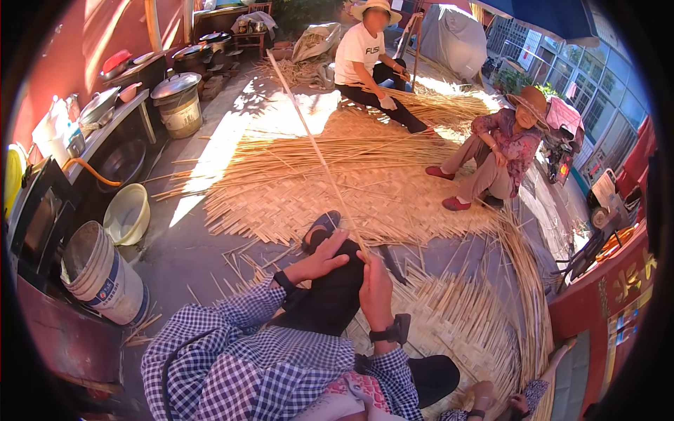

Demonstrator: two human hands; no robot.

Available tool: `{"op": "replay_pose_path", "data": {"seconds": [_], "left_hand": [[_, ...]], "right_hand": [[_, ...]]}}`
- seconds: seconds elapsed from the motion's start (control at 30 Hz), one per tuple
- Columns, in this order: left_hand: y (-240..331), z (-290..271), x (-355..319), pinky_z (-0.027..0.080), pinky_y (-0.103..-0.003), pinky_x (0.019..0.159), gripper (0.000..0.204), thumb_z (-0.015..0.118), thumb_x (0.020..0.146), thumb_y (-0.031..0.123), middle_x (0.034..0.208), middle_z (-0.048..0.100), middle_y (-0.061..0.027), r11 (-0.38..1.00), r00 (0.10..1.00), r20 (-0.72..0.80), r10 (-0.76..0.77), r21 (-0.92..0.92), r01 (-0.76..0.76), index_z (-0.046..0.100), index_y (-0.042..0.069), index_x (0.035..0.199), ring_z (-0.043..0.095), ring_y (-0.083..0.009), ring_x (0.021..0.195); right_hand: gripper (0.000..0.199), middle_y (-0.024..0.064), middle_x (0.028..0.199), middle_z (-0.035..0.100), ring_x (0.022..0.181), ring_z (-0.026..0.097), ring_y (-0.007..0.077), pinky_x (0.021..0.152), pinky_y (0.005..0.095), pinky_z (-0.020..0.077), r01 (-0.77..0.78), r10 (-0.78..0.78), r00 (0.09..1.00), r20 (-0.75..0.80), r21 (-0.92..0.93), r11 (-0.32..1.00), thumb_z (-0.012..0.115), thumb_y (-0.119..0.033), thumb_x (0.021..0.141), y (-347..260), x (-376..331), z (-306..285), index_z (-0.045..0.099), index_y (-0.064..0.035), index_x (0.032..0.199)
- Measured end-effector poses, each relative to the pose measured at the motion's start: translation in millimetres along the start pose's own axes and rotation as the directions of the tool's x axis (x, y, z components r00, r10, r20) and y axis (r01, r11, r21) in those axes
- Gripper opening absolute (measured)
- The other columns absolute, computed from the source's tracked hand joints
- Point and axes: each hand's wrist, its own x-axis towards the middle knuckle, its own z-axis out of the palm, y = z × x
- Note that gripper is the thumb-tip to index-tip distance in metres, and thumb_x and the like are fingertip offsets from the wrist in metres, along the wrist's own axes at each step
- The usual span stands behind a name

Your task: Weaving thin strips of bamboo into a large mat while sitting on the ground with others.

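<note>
A big woven mat [330,217] covers the middle of the yard floor, with many loose stalks [274,160] lying across it. A smaller mat [463,319] spreads nearer, toward the person's right, with loose ends sticking up along it. 2 other people sit by the big mat in brimmed hats: a person in a white shirt [358,57] at its far side, and a person in a flowered shirt [519,144] at its right side. On the left stand a lidded pot [181,118], a white bucket [105,284] and, between these 2, a pale basin [137,217]. The left hand [323,262] rests against the knee [335,274], palm down, fingers loosely spread, with nothing seen in its grasp. The right hand [375,289], just beside the knee, has its thumb and fingers closed on the near end of a long, thin strip [309,133], which reaches away over the big mat toward the upper left
</note>
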Motion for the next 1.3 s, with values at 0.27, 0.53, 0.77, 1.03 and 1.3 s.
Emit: {"op": "replay_pose_path", "data": {"seconds": [0.27, 0.53, 0.77, 1.03, 1.3], "left_hand": [[-4, 0, 0, 0.007, -0.041, 0.122, 0.081, 0.050, 0.100, 0.048, 0.163, 0.017, -0.0202, 1.000, 1.000, 0.018, 0.010, 0.011, -0.010, 0.017, -0.001, 0.156, 0.010, -0.0302, 0.153], [10, 3, -5, 0.014, -0.042, 0.122, 0.080, 0.052, 0.099, 0.051, 0.159, 0.025, -0.0269, 0.999, 1.000, -0.022, -0.013, 0.040, 0.014, 0.027, -0.003, 0.152, 0.018, -0.0373, 0.150], [13, 1, 2, 0.016, -0.042, 0.122, 0.077, 0.055, 0.099, 0.047, 0.157, 0.028, -0.0281, 0.997, 0.996, -0.064, 0.060, 0.059, -0.057, 0.030, -0.006, 0.150, 0.021, -0.0372, 0.149], [14, -8, -16, 0.019, -0.040, 0.122, 0.075, 0.055, 0.101, 0.042, 0.156, 0.028, -0.0284, 0.997, 0.999, -0.038, -0.028, 0.077, 0.031, 0.027, -0.007, 0.149, 0.022, -0.0352, 0.149], [7, -9, -54, 0.018, -0.040, 0.122, 0.074, 0.056, 0.101, 0.038, 0.157, 0.025, -0.0277, 0.993, 0.996, -0.049, -0.070, 0.093, 0.074, 0.022, -0.006, 0.152, 0.022, -0.0373, 0.149]], "right_hand": [[0.025, 0.0173, 0.115, 0.066, 0.109, 0.063, 0.0364, 0.090, 0.0415, 0.0494, 0.024, -0.024, 1.000, -0.013, -0.025, 0.999, 0.043, -0.006, 0.102, -3, -2, 1, 0.059, -0.0027, 0.121], [0.027, 0.0174, 0.119, 0.065, 0.113, 0.061, 0.0358, 0.094, 0.0411, 0.0481, -0.025, 0.025, 1.000, -0.001, 0.007, 1.000, 0.042, -0.005, 0.102, -1, -11, 1, 0.057, -0.0033, 0.125], [0.029, 0.0155, 0.124, 0.066, 0.118, 0.060, 0.0334, 0.099, 0.0398, 0.0465, -0.053, 0.049, 0.998, 0.040, 0.104, 0.993, 0.043, -0.007, 0.103, -1, -9, -10, 0.053, 0.0012, 0.129], [0.020, 0.0086, 0.091, 0.071, 0.085, 0.068, 0.0146, 0.079, 0.0274, 0.0525, -0.531, 0.402, 0.841, 0.361, 0.410, 0.741, 0.048, -0.013, 0.103, 7, -91, -82, 0.059, 0.0006, 0.113], [0.064, 0.0224, 0.154, 0.036, 0.143, 0.034, 0.0297, 0.117, 0.0355, 0.0268, -0.893, 0.523, 0.403, 0.751, 0.198, 0.404, 0.059, -0.026, 0.099, 32, -226, -98, 0.036, 0.0082, 0.147]]}}
